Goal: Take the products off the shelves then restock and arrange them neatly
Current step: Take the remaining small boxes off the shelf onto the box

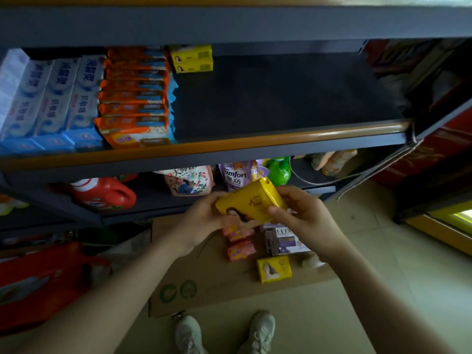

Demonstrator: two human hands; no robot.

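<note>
Both hands hold one yellow soap box (251, 201) in front of the lower shelf. My left hand (204, 218) grips its left end and my right hand (304, 218) grips its right end. Two more yellow soap boxes (192, 58) are stacked at the back of the middle shelf (293, 98), whose right part is bare. On the flattened cardboard (229, 284) on the floor lie another yellow soap box (274, 269), purple Lux boxes (284, 242) and orange-pink soap packs (240, 247).
Blue-white toothpaste boxes (53, 98) and orange packs (135, 98) fill the middle shelf's left side. The lower shelf carries a red detergent jug (104, 194), refill pouches (189, 181), a Comfort pouch (236, 176) and a green bottle (278, 171). A red bag (43, 282) sits at left.
</note>
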